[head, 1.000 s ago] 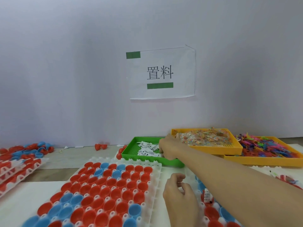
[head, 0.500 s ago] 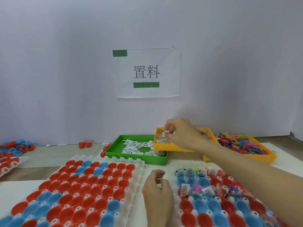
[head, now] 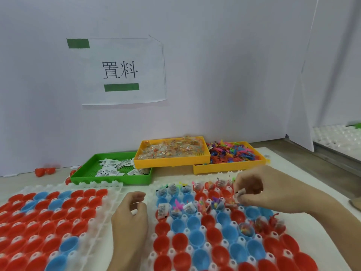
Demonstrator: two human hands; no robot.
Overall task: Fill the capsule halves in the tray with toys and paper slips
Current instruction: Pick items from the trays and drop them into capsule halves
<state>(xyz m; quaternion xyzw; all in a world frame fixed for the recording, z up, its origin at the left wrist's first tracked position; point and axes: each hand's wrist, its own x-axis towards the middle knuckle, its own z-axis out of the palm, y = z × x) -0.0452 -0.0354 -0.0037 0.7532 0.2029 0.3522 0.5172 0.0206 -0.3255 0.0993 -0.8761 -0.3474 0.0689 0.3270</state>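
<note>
Red + blue capsule halves [head: 197,238] sit open-side up in white tray [head: 150,194], front-centre/right on counter [head: 277,169]. Far two rows partly filled w/ toys and paper; rest mostly bare, a few filled at right edge.

Right hand [head: 254,189] over far-right part of that tray, fingers [head: 246,200] curled, pinching a paper slip [head: 239,193] just above the second row. Slip not in a half yet.

Left hand [head: 130,216] rests at tray's left edge, btwn the two trays, fingers loosely curled; cannot tell if anything's in them.

Second tray [head: 109,206] to the left, red/blue halves, no fill visible.

Behind: green bin [head: 109,178] w/ paper slips, yellow bin [head: 172,161] w/ clear-wrapped bits stacked partly over it, another yellow bin [head: 230,167] w/ multicolour plastic toys to the right. Loose red halves [head: 45,171] near wall, left of green bin. Paper sign [head: 123,71] w/ green tape on wall.
</note>
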